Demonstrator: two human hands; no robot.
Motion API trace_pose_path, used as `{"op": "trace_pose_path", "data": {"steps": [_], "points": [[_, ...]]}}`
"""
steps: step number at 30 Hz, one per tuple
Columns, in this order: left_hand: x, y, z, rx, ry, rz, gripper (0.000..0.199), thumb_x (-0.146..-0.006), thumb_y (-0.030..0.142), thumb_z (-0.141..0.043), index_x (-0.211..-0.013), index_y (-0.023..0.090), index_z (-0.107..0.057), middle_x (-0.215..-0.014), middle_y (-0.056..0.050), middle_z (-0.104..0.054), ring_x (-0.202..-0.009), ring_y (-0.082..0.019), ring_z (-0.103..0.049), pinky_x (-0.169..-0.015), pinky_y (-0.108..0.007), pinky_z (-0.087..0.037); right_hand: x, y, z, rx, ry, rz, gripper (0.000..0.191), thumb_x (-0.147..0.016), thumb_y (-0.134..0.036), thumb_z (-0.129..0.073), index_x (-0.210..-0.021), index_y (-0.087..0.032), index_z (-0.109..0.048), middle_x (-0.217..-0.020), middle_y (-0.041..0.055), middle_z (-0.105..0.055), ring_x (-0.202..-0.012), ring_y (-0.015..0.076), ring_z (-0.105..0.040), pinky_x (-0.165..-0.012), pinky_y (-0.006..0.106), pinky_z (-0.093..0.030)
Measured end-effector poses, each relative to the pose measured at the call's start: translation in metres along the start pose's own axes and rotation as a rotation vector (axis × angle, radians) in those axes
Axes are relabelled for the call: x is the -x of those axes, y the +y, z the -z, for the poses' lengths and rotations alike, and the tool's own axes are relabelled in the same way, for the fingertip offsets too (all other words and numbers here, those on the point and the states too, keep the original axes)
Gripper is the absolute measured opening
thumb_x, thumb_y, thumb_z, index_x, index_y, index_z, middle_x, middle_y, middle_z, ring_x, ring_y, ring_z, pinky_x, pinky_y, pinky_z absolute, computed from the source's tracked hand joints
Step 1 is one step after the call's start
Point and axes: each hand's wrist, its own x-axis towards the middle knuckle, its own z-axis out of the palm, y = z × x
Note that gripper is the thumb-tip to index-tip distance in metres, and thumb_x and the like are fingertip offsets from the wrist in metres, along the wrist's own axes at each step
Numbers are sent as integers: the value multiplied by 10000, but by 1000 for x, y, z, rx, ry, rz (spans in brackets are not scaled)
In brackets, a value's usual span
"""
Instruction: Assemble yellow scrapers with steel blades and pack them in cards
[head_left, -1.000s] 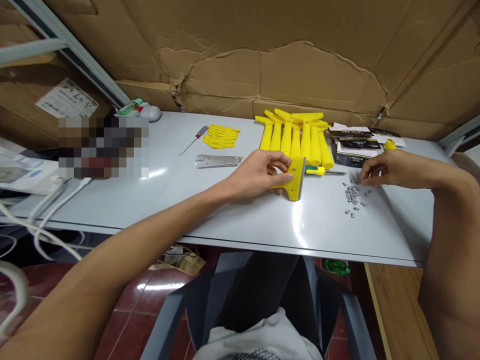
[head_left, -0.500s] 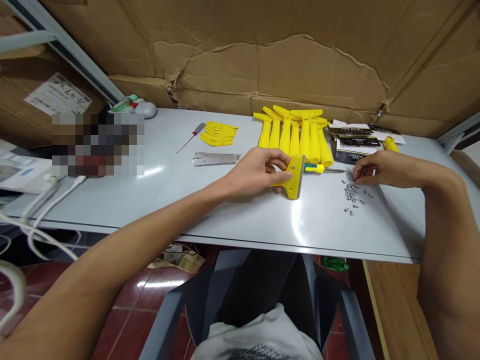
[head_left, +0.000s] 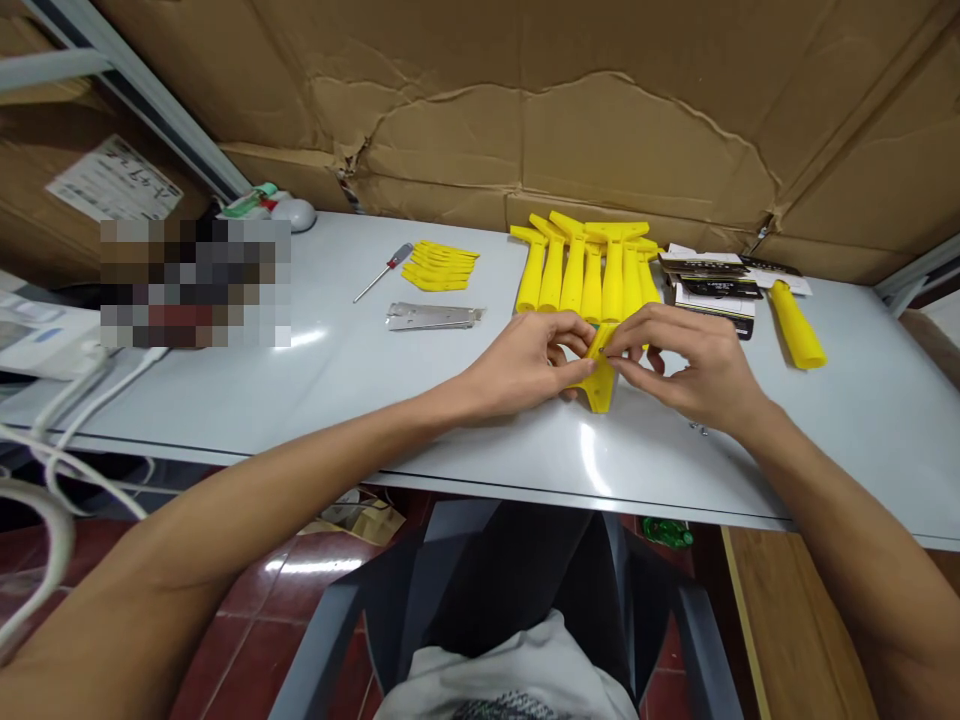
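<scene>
My left hand (head_left: 534, 362) grips a yellow scraper head (head_left: 598, 388) above the front half of the table. My right hand (head_left: 679, 362) is at the head's right side, thumb and forefinger pinched close to a hole with a small metal screw (head_left: 602, 350) at it. Whether the fingertips still hold the screw is too small to tell. A few loose screws (head_left: 699, 428) show below my right hand; it hides the rest of the pile. Several yellow handles (head_left: 573, 270) lie side by side just behind my hands.
On the white table (head_left: 330, 400) lie a screwdriver (head_left: 384, 272), thin yellow pieces (head_left: 441, 268) and metal blades (head_left: 435, 317). Black-and-white packets (head_left: 709, 285) and a single yellow handle (head_left: 796, 325) are at the right. White cables (head_left: 105, 410) cross the left edge.
My right hand has moved left from the screw pile to the yellow scraper head. My left hand still holds the head, now turned a little, with its flat face upward.
</scene>
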Motion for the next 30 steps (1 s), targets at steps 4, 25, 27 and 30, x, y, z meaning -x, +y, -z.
{"op": "trace_pose_path", "data": {"steps": [4, 25, 27, 30], "points": [[1, 1, -1, -33, 22, -7, 168, -903, 205, -713, -1056, 135, -710, -1001, -64, -776, -732, -150, -773, -662, -260, -688, 2, -1, -13, 110, 38, 50, 117, -969, -116, -691, -1017, -205, -751, -990, 68, -712, -827, 164, -695, -662, 301, -569], [0, 2, 0, 59, 36, 32, 176, -901, 202, -743, -1056, 127, -711, -1030, -78, -754, -769, -140, -747, -644, -251, -688, 3, -2, -19, 87, 138, -87, 92, -950, -176, -700, -981, -230, -768, -930, 45, -626, -653, 121, -530, -533, 293, -480], [-1, 1, 1, 80, 36, 46, 177, -901, 190, -739, -1063, 124, -708, -1017, -80, -750, -788, -146, -750, -638, -250, -686, 4, -3, -21, 79, 153, -102, 93, -946, -183, -705, -982, -235, -773, -923, 45, -627, -655, 125, -537, -532, 295, -485], [-1, 1, 1, 87, 40, 51, 170, -901, 181, -740, -1057, 123, -704, -977, -67, -747, -750, -136, -746, -635, -246, -681, 5, -5, -24, 49, 189, -150, 75, -932, -192, -729, -976, -232, -774, -885, 40, -615, -648, 131, -538, -526, 296, -492]]}}
